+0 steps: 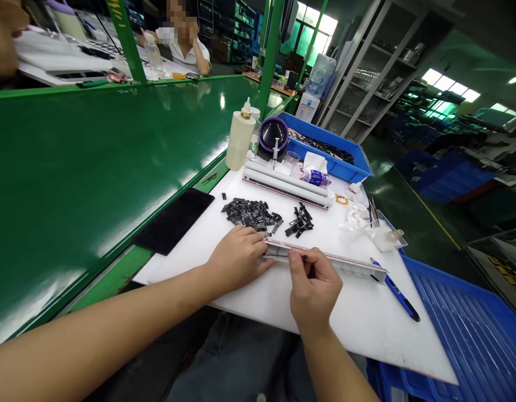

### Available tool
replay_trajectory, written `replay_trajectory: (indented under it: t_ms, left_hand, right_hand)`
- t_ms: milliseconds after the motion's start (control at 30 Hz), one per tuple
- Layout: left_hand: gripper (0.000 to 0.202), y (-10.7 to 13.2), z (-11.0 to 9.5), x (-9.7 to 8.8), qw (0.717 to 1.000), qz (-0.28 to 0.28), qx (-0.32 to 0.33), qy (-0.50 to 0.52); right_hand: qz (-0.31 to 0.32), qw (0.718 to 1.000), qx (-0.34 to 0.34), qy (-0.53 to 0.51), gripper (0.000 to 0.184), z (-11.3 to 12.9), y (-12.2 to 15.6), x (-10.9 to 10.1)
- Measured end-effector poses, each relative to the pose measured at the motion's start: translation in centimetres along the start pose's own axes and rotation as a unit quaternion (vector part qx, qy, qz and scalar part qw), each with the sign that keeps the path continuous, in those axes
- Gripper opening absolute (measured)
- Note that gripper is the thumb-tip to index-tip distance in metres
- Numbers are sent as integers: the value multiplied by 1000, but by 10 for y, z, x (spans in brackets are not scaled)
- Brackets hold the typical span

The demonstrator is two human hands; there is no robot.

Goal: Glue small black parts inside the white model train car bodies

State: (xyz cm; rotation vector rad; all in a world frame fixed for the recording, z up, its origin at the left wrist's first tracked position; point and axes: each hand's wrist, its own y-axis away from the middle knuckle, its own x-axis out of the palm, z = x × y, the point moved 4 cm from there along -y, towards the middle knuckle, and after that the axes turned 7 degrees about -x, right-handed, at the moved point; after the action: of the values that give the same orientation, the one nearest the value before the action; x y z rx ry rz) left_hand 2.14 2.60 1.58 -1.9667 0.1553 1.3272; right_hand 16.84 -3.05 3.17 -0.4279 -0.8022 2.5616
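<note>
A long white model train car shell (pixel 358 265) with a red stripe lies across the white board in front of me, its hollow side facing me. My left hand (pixel 241 257) is closed around its left end, thumb below and fingers over the top. At the shell's middle, my right hand (pixel 314 279) is pinched close to its near edge. A little dark shows at the right fingertips, but what they hold is too small to make out. Just beyond the shell are a large pile of small black rectangular pieces (pixel 251 214) and a smaller pile of black pieces (pixel 300 221).
Another white train shell (pixel 287 187) lies behind the piles. Farther back stand a cream squeeze bottle (pixel 240 139), a syringe (pixel 275 151) and a blue bin (pixel 337 167). A blue pen (pixel 402 298) lies right, a black tablet (pixel 174 220) left. A person sits across the green conveyor (pixel 94 156).
</note>
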Motion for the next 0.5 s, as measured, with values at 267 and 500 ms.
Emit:
replay_trajectory:
  t_ms: [267,500]
  left_hand:
    - [24,0,0,0,1000,5,-1,1]
    - [23,0,-1,0,1000,5,-2,1]
  right_hand:
    - [14,1000,-7,3,11,5,-2,3]
    - [44,999,2,-3,11,6,-3,4]
